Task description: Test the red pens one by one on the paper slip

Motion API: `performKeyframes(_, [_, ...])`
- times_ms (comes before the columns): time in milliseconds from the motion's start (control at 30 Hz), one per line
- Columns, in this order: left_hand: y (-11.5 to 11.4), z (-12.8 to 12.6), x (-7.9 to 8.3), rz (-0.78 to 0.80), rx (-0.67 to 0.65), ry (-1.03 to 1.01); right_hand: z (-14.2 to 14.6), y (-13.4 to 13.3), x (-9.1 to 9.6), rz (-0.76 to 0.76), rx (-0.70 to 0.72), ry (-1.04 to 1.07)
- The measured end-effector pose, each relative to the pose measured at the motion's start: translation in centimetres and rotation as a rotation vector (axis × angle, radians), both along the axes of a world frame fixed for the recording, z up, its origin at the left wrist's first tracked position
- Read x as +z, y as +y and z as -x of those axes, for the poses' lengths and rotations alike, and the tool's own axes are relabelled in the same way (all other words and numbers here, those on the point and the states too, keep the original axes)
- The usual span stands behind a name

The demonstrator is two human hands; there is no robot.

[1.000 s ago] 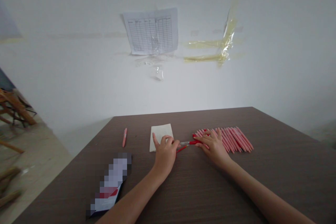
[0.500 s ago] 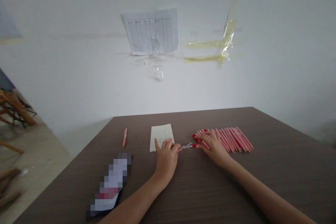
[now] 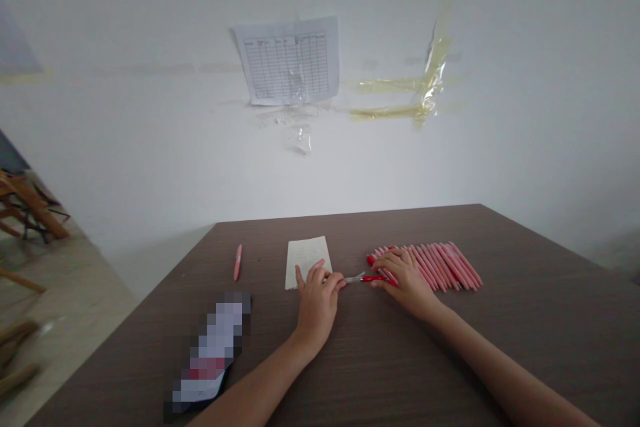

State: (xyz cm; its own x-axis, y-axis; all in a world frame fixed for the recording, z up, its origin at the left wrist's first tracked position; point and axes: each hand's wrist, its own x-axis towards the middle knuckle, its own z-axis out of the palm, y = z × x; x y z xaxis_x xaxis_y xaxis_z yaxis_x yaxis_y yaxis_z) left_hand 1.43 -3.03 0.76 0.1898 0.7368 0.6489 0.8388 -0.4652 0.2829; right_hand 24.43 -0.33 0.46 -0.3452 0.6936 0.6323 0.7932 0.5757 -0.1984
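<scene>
My left hand (image 3: 316,298) lies on the brown table (image 3: 380,353) with its fingers curled, pinching the clear tip end of a red pen (image 3: 367,277). The other end of that pen is gripped by my right hand (image 3: 406,276). The right hand rests against the left side of a row of several pink pens (image 3: 440,264) laid side by side. A small sheet of white paper (image 3: 307,257) lies just beyond the left hand's fingers.
A single pink pen (image 3: 237,261) lies apart at the left of the table. A blurred-out flat packet (image 3: 210,352) sits near the front left edge. A printed sheet (image 3: 289,59) and yellowed tape strips (image 3: 420,83) stick to the white wall behind.
The red pen, slanted a second ago, now lies level between both hands. My left hand shifted slightly toward me off the paper; my right hand closed more tightly on the pen's red end.
</scene>
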Motion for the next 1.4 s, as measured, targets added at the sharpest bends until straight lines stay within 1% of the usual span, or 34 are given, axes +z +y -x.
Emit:
performKeyframes(233, [-0.01, 0.02, 0.11, -0.011, -0.003, -0.006, 0.11, 0.07, -0.22, 0.003, 0.017, 0.021])
performKeyframes(467, [-0.04, 0.04, 0.12, -0.020, -0.009, -0.007, -0.20, 0.18, -0.01, 0.010, 0.090, -0.005])
performKeyframes(600, [0.01, 0.01, -0.04, -0.027, -0.015, -0.030, -0.03, -0.15, 0.24, 0.025, 0.071, 0.000])
performKeyframes(867, [0.00, 0.09, 0.04, -0.032, -0.001, -0.024, 0.09, -0.08, 0.46, 0.016, 0.104, 0.044])
performKeyframes(1100, [0.15, 0.09, -0.18, -0.026, 0.001, -0.043, -0.15, -0.06, 0.16, 0.007, 0.029, 0.027])
performKeyframes(1400, [0.33, 0.36, -0.33, 0.014, 0.021, -0.027, -0.22, 0.56, -0.36, -0.002, 0.058, 0.069])
